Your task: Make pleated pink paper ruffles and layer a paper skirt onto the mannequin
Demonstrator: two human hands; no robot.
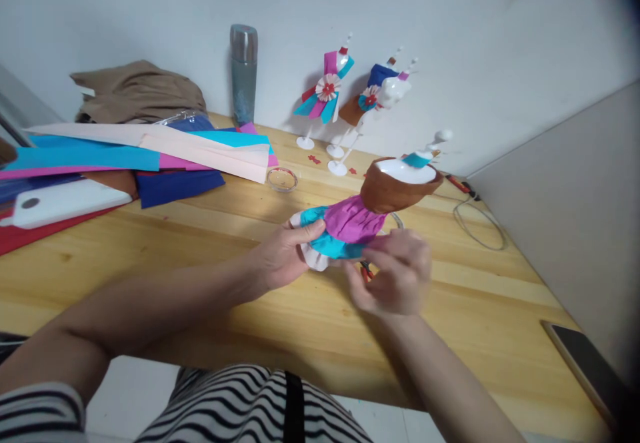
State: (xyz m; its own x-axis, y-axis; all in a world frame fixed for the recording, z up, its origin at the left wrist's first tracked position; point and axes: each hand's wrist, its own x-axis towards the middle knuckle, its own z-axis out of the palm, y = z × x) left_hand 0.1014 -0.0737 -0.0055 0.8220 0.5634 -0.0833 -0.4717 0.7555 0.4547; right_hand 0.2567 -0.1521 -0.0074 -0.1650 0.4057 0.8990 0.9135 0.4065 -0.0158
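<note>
**Mini mannequin (413, 172) held aslant!**

Its long axis is angled near-left to far-right above the table (200, 256). The layered skirt's (353, 219) left hem is pinched by the left hand (277, 256); its near-right edge is met by the right hand (400, 276), blurred, grip unclear. A red-handled tool (367, 273) is half-hidden below, dressed mannequins (329, 88) beyond.

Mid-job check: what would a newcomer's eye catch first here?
The dressed mannequin at the centre would likely draw the eye first: a brown top over a pink, blue and pale skirt, gripped by the left hand with the blurred right hand at its edge. Three more mannequins stand behind it, by the wall. Bright sheets are heaped on the left.
</note>
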